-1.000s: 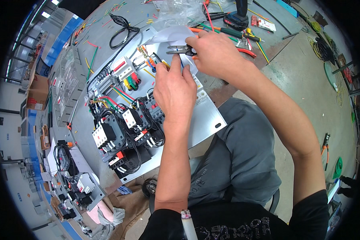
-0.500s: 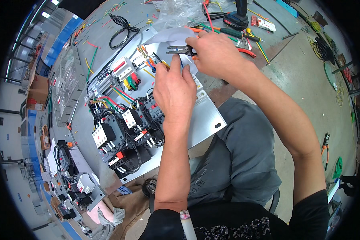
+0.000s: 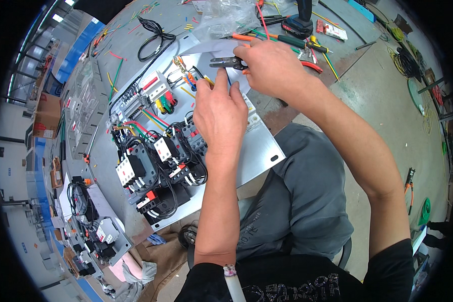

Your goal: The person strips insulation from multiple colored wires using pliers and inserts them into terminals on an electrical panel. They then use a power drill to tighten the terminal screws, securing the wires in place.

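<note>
My right hand (image 3: 269,65) is closed around a pair of pliers with dark jaws (image 3: 229,62) and orange on the handles. The jaws point left and stand slightly apart. Just below them is my left hand (image 3: 220,110), its fingers bent and close together, the index fingertip near the jaws. What those fingers hold is hidden under them. Close to its fingertips, orange and blue wires with brass lugs (image 3: 178,64) stick up. Both hands are over a metal mounting plate (image 3: 254,166) that carries black-and-white contactors (image 3: 131,171), a terminal strip (image 3: 134,106) and a white breaker (image 3: 156,86).
A sheet of paper (image 3: 206,48) and a clear plastic bag (image 3: 226,17) lie beyond the hands. At the far right are a cordless drill (image 3: 298,22) and a screwdriver (image 3: 294,41). A coiled black cable (image 3: 153,38) lies at the far left, among wire scraps.
My hands and the pliers stay almost in place. The cigarette at the lower edge has shifted slightly to the left.
</note>
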Available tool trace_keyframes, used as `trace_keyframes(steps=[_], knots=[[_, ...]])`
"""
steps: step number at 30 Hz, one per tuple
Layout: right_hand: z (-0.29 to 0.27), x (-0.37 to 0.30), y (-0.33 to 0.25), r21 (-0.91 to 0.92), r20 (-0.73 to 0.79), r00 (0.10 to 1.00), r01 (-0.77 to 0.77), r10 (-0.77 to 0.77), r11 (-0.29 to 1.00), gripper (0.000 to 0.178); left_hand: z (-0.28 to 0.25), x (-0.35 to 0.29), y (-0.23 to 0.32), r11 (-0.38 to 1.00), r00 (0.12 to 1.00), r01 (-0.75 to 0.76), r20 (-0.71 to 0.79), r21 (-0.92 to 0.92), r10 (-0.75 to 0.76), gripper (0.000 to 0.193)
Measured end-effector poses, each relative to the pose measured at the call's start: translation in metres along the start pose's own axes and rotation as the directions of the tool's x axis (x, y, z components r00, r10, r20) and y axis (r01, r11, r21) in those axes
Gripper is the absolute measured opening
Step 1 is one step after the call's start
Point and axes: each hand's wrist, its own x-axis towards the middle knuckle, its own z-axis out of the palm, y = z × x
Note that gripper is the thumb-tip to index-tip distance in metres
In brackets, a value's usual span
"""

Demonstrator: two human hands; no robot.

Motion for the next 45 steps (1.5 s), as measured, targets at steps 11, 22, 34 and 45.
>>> trace_keyframes(steps=[11, 22, 34, 45], knots=[[-0.002, 0.002, 0.006, -0.061, -0.044, 0.994, 0.1, -0.103, 0.993, 0.017, -0.001, -0.001, 0.0, 1.0, 1.0, 0.001, 0.004, -0.011, -0.001, 0.039], [0.01, -0.002, 0.003, -0.071, -0.1, 0.99, 0.092, -0.099, 0.993, 0.034, 0.007, 0.021, -0.006, 0.985, 0.994, 0.101, 0.054, -0.14, -0.094, 0.027], [0.004, -0.018, -0.002, 0.031, 0.031, 0.998, -0.054, 0.053, 0.998, 0.039, 0.008, 0.017, -0.003, 0.978, 0.994, 0.107, 0.038, -0.178, -0.102, 0.026], [0.004, -0.019, 0.002, 0.101, 0.029, 0.999, -0.027, 0.025, 0.995, 0.033, 0.015, 0.017, -0.007, 0.977, 0.997, 0.046, -0.045, -0.206, -0.057, 0.029]])
